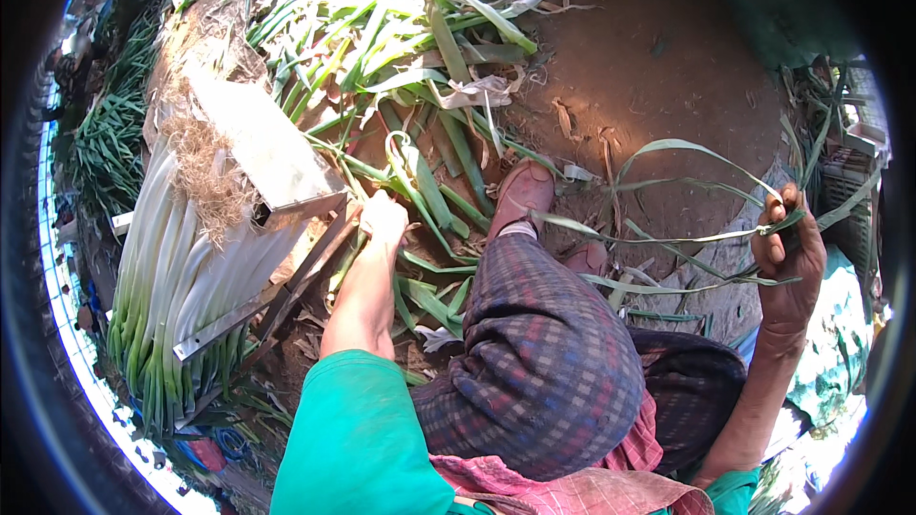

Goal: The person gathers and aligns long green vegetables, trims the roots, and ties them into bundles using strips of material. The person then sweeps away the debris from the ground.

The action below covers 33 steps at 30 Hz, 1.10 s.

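My left hand (383, 218) is closed beside the metal stand's edge; whether it grips the frame or a leaf there cannot be told. My right hand (791, 239), raised at the right, holds several long thin green leaves (687, 236) that trail leftwards across my knee and shoe. At the left, a thick row of trimmed spring onions or leeks (172, 250) rests on the metal stand (265, 136), their white stems side by side, the brown roots (207, 164) at the upper end and the green ends hanging down.
A heap of discarded green leaves (401, 36) covers the ground ahead of my feet. More uncut greens (114, 129) lie at the far left. Plastic crates (851, 186) and a green sack (834, 343) stand at the right. Brown bare soil (644, 79) shows between.
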### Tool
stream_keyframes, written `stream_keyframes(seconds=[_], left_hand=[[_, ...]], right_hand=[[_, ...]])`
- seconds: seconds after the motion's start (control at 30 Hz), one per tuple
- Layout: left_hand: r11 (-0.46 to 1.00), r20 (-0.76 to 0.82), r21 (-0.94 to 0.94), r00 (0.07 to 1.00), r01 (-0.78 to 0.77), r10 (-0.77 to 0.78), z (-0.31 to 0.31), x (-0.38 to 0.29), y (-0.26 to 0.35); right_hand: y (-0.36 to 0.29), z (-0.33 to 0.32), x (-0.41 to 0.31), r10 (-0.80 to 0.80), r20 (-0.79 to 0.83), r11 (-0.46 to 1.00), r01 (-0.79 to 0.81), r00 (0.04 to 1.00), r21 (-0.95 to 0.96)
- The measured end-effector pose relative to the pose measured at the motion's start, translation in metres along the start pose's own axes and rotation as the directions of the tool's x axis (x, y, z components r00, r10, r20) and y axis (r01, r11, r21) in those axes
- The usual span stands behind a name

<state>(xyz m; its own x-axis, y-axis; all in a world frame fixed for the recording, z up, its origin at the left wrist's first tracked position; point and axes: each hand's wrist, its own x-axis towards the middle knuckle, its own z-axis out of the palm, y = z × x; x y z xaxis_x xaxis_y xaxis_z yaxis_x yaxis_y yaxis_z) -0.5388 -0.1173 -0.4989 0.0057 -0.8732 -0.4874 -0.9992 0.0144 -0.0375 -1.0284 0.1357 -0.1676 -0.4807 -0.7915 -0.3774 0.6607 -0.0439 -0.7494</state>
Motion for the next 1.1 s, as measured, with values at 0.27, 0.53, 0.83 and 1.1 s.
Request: stream_keyframes(seconds=[0.27,0.53,0.83,1.1], left_hand=[[0.844,0.56,0.257,0.784,-0.47,0.266,0.036,-0.09,-0.102],[0.793,0.176,-0.442,0.826,-0.42,0.536,-0.091,-0.168,-0.059],[0.049,-0.354,-0.583,0.308,-0.811,0.883,-0.324,-0.234,0.177],[-0.003,-0.128,-0.701,0.122,-0.713,0.984,-0.368,-0.224,0.228]], right_hand=[[0.015,0.043,-0.004,0.005,-0.03,0.997,-0.007,1.0,-0.074],[0.026,0.075,-0.012,-0.067,-0.082,0.952,0.039,0.994,-0.305],[0.033,0.118,-0.032,-0.058,0.203,0.854,0.154,0.977,-0.497],[0.044,0.107,-0.027,0.104,0.226,0.9,0.005,0.969,-0.435]])
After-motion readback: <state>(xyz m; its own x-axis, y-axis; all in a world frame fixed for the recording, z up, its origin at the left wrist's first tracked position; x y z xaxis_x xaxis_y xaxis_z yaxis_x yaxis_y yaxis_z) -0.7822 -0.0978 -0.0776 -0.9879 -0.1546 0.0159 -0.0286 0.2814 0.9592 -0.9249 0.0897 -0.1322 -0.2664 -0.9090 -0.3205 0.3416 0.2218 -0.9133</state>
